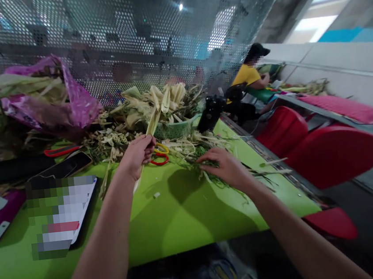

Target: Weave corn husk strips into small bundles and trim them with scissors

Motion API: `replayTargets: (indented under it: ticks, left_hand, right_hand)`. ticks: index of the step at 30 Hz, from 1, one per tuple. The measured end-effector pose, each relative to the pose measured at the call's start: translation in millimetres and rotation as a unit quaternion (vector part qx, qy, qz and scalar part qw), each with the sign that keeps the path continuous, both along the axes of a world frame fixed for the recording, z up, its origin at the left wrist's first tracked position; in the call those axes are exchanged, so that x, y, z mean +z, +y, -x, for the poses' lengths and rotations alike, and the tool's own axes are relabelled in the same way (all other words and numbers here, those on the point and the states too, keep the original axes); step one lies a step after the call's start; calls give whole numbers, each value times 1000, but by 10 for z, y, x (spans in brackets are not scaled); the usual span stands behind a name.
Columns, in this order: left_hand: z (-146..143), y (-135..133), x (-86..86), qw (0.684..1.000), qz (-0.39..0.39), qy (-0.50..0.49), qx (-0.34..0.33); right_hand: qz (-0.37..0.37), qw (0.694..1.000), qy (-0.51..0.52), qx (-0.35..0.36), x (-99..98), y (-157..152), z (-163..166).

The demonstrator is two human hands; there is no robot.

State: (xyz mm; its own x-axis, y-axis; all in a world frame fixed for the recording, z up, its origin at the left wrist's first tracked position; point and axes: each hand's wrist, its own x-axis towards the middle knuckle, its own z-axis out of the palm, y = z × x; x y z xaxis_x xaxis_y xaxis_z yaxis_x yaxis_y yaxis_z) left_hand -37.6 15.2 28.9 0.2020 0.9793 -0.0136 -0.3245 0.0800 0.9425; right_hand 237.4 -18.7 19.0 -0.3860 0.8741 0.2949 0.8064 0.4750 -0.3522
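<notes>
My left hand (138, 153) is closed around a bundle of pale dried corn husk (154, 120). The husk's upper end overlaps the heap behind, so I cannot tell where it ends. My right hand (224, 166) is low over thin green strands (201, 152) on the table, fingers curved and apart, fingertips at the strands. Just beyond my left hand lie scissors with yellow and red handles (161, 149), partly hidden. A green basket (178, 129) heaped with husks stands behind both hands.
A green-covered table (149, 232) carries a lit phone (70, 209), a dark phone (72, 165), a purple power strip (6, 216), red-handled pliers or scissors (61, 151), a purple bag of husks (82, 101) and a black bottle (211, 112). Red chairs (334, 150) and a seated person (249, 74) are right.
</notes>
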Motion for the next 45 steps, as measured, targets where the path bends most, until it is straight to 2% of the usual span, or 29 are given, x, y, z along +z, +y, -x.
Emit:
replayTargets:
  ticks: [3,6,11,13,17,23,28,33,36,40,43,45]
  left_hand:
    - [-21,-13,1,1000,4,5,-5]
    - [-51,-26,10,1000,4,11,-15]
    - [-108,-44,26,999,4,42,-17]
    - [-133,-46,16,999,3,52,-16]
    - [-215,-47,-52,997,-21,77,-23]
    - [-377,-67,-134,981,-53,158,-96]
    - [-406,-63,-172,963,-96,205,-146]
    - [-428,-27,-231,954,-154,208,-155]
    - [-447,-9,-269,952,-150,221,-149]
    - [-482,-12,-299,962,-141,175,-154]
    - [-501,-35,-275,965,-129,156,-168]
    - [-491,-52,-233,969,-120,155,-153]
  right_hand:
    - [-41,996,-70,-20,-104,100,132]
    - [-42,994,-95,-33,-156,179,201]
    - [-7,999,47,-25,-90,213,191]
    - [32,993,106,-29,-55,199,194]
    - [111,969,219,-23,-8,159,244]
    - [144,936,321,-2,87,133,310]
    - [134,921,366,-15,148,121,326]
    - [126,913,386,-27,169,88,341]
    - [129,912,388,-29,164,86,336]
    - [131,910,393,-26,135,110,332]
    - [129,914,384,-26,129,114,357]
    - [128,915,382,-29,145,104,377]
